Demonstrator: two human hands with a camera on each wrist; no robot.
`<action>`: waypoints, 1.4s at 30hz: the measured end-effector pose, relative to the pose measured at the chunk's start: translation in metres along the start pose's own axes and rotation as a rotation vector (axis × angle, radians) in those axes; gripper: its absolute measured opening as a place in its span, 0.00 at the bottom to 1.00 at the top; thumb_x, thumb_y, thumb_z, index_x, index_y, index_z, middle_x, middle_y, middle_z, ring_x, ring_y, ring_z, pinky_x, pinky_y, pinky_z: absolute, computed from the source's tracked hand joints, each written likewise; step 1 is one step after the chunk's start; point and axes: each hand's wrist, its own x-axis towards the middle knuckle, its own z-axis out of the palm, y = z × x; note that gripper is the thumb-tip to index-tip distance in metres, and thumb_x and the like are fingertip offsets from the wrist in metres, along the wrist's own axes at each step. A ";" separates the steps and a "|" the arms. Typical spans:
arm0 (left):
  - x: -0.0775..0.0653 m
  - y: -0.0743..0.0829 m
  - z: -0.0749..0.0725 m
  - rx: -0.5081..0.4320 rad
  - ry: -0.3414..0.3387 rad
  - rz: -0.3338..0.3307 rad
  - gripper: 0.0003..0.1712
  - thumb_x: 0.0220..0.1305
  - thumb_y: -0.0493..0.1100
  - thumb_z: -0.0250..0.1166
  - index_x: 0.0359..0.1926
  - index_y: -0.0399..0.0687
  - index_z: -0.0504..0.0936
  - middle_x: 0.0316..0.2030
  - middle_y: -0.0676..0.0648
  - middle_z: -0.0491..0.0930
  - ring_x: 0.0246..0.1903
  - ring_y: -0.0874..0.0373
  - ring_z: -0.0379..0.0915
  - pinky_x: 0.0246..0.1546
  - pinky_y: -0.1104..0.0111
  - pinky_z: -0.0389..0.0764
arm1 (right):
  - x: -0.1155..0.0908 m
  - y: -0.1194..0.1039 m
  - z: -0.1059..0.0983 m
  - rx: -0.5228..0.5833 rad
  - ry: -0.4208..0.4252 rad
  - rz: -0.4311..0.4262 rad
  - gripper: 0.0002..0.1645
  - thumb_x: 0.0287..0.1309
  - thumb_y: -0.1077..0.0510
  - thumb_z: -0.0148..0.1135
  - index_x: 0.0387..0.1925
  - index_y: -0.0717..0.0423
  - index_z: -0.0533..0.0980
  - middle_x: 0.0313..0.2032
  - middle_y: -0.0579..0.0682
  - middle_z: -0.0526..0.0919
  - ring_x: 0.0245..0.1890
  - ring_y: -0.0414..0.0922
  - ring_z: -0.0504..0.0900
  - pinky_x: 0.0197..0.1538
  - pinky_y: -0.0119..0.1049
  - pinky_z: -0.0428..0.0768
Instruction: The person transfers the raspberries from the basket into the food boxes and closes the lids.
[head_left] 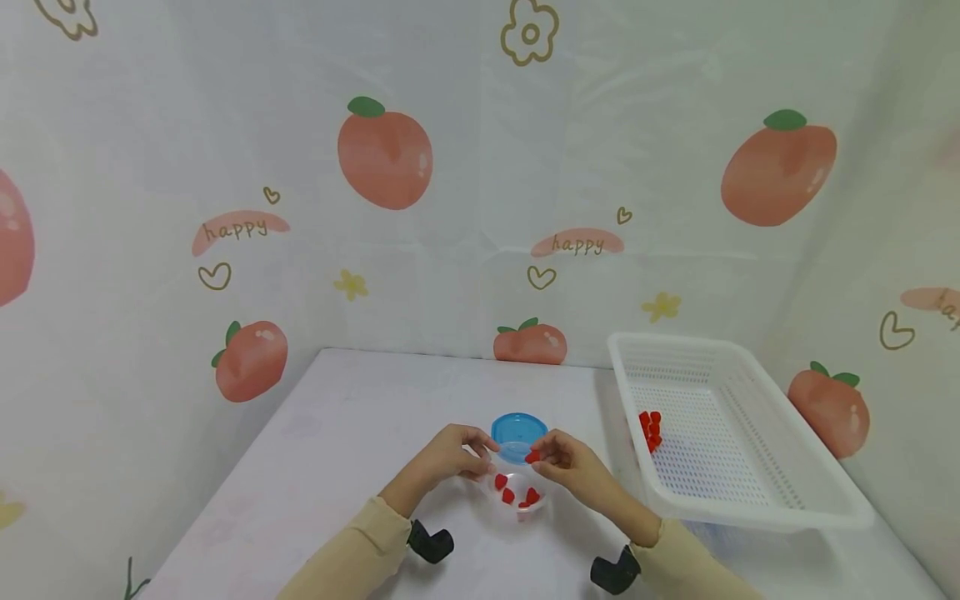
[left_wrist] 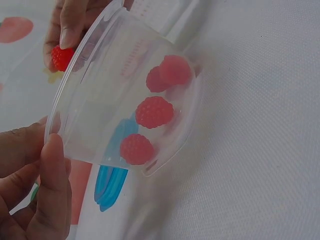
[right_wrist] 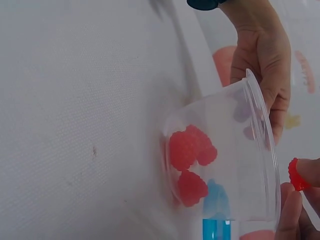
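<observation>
A clear plastic tub (left_wrist: 97, 110) stands on the table with several red raspberries (left_wrist: 154, 112) lying at its bottom. My left hand (head_left: 456, 454) pinches the tub's rim on its left side, fingers and thumb bent at the edge. Just past the rim on the right, my right hand (head_left: 576, 468) holds a single raspberry (right_wrist: 297, 174) between thumb and fingertips, above the tub's opening. Behind the tub lies a round blue lid (head_left: 519, 428), partly seen through the clear wall in both wrist views.
At the right stands a white perforated basket (head_left: 813, 446), with several more raspberries (head_left: 650, 432) against its left inner side. A white cloth covers the table (head_left: 360, 417). A fruit-patterned curtain (head_left: 457, 275) hangs behind and along the sides.
</observation>
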 end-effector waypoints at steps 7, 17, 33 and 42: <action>-0.001 0.000 0.000 -0.005 0.002 -0.003 0.14 0.55 0.35 0.71 0.45 0.38 0.83 0.31 0.46 0.76 0.24 0.59 0.76 0.33 0.68 0.85 | 0.000 -0.001 0.000 0.029 -0.031 -0.004 0.16 0.61 0.60 0.63 0.48 0.63 0.73 0.40 0.55 0.81 0.36 0.44 0.78 0.38 0.23 0.79; -0.001 0.000 0.000 -0.009 0.004 -0.002 0.14 0.55 0.35 0.70 0.45 0.39 0.83 0.31 0.46 0.76 0.24 0.59 0.77 0.33 0.68 0.85 | 0.000 -0.004 0.000 0.000 -0.034 -0.013 0.15 0.59 0.60 0.65 0.46 0.60 0.74 0.40 0.53 0.82 0.35 0.43 0.76 0.37 0.23 0.79; -0.001 0.000 0.000 -0.005 0.008 -0.006 0.15 0.55 0.36 0.71 0.45 0.38 0.83 0.31 0.46 0.76 0.24 0.58 0.76 0.33 0.68 0.85 | -0.001 -0.005 -0.001 -0.017 -0.044 -0.012 0.16 0.59 0.58 0.65 0.47 0.60 0.75 0.39 0.52 0.82 0.35 0.43 0.76 0.37 0.23 0.79; -0.002 0.003 0.000 -0.004 0.000 0.000 0.15 0.55 0.35 0.71 0.45 0.37 0.83 0.31 0.46 0.76 0.23 0.59 0.76 0.32 0.68 0.85 | -0.001 -0.004 -0.001 -0.033 -0.054 -0.026 0.17 0.60 0.59 0.64 0.47 0.64 0.75 0.38 0.53 0.81 0.35 0.42 0.76 0.37 0.23 0.79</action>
